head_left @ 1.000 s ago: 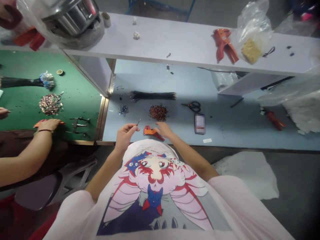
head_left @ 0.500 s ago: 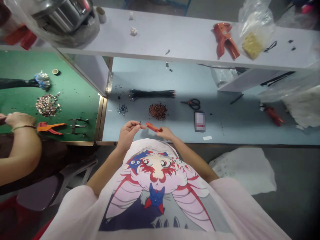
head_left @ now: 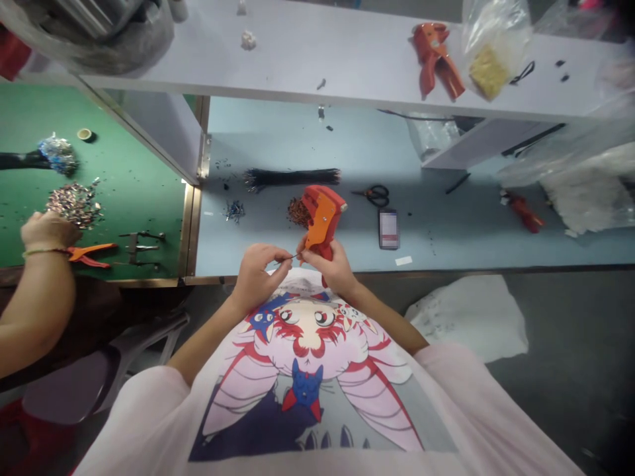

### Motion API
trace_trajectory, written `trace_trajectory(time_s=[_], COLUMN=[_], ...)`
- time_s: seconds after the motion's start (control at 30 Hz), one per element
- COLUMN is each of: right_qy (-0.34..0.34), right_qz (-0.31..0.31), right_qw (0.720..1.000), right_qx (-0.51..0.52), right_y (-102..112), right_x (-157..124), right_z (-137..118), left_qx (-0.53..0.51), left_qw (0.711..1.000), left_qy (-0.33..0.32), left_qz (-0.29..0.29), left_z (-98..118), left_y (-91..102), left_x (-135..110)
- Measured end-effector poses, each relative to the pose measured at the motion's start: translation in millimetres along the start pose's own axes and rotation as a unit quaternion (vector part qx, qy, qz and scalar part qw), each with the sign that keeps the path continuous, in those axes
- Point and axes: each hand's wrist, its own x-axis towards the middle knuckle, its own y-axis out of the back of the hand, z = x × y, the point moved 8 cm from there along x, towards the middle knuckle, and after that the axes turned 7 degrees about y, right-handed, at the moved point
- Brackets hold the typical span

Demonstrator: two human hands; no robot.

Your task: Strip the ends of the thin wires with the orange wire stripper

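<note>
My right hand (head_left: pixel 330 264) grips an orange wire stripper (head_left: pixel 321 215) by its handle and holds it up above the blue-grey table (head_left: pixel 258 258). My left hand (head_left: pixel 258 274) pinches a short thin wire (head_left: pixel 292 257) between finger and thumb, with its tip close to my right fingers. Beyond the hands lie a long bundle of black wires (head_left: pixel 292 176) and a pile of reddish-brown wire bits (head_left: pixel 297 213), which the stripper partly hides.
Black scissors (head_left: pixel 377 196), a phone (head_left: pixel 389 229) and a small heap of bluish wire ends (head_left: pixel 235 211) lie on the table. A white shelf (head_left: pixel 317 59) above holds another orange stripper (head_left: pixel 436 59). To the left, a co-worker's hand (head_left: pixel 48 231) works over a green mat (head_left: pixel 124 145).
My right hand has lifted the orange stripper off the table and raised it upright. My left hand has moved right with the wire, closer to my right hand. The co-worker's hand has shifted too.
</note>
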Motion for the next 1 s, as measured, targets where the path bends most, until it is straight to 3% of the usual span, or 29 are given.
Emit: trace_trajectory(time_s=[0.07,0.13,0.23,0.3,0.53,0.77,1.0], right_qy=[-0.023,-0.051,-0.099,-0.129,-0.217,-0.225,-0.203], right_qz=[-0.005,-0.05,-0.147,-0.184,-0.211,-0.227,-0.239], right_qw=[0.999,0.997,0.983,0.973,0.931,0.93,0.937], right_qx=[0.023,0.035,0.04,0.06,0.205,0.183,0.157], right_y=[5,6,1,-2,-12,-7,-5], right_x=[-1,-4,-12,-18,-31,-36,-37], right_z=[4,9,15,19,20,7,1], left_qx=[-0.08,-0.172,-0.253,-0.249,-0.125,0.041,0.091], left_qw=[0.993,0.972,0.947,0.95,0.976,0.974,0.973], left_qy=[0.083,0.154,0.177,0.163,0.045,-0.088,-0.111], left_qz=[0.004,0.037,0.085,0.1,0.173,0.205,0.18], left_z=[-16,-33,-43,-41,-16,11,18], left_y=[3.0,8.7,15.8,18.7,30.0,39.3,35.6], left_x=[-1,-2,-1,1,5,7,6])
